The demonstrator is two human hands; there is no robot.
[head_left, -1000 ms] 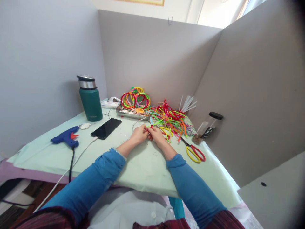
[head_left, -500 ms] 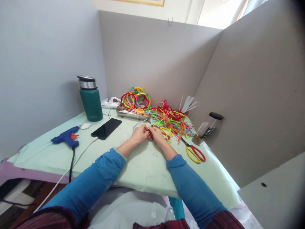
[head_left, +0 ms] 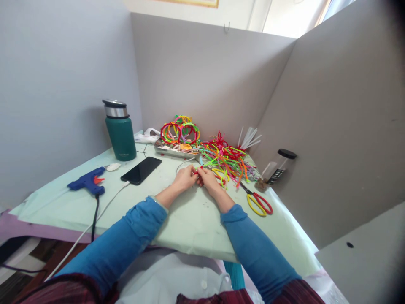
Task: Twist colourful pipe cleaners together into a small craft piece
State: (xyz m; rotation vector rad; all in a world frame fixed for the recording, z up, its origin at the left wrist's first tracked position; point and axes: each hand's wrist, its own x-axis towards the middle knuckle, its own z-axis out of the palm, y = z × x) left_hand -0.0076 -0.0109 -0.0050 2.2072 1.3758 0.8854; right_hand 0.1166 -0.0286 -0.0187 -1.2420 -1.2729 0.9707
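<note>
My left hand (head_left: 185,178) and my right hand (head_left: 209,181) meet over the middle of the table, fingertips pinched together. Between them is a small red piece of fuzzy pipe cleaner (head_left: 201,167), mostly covered by the fingers. Just behind my right hand, yellow and red loops (head_left: 225,174) lie partly hidden. A tangled heap of coloured pipe cleaners (head_left: 226,154) spreads beyond the hands. To the right lie scissors (head_left: 260,204) with one yellow and one red handle.
A metal tray (head_left: 171,152) holds small pieces, with pipe-cleaner rings (head_left: 180,131) above it. On the left are a green bottle (head_left: 120,138), a black phone (head_left: 141,170) with a white cable, and a blue glue gun (head_left: 88,181). A clear black-lidded container (head_left: 278,166) stands right; grey partitions enclose the table.
</note>
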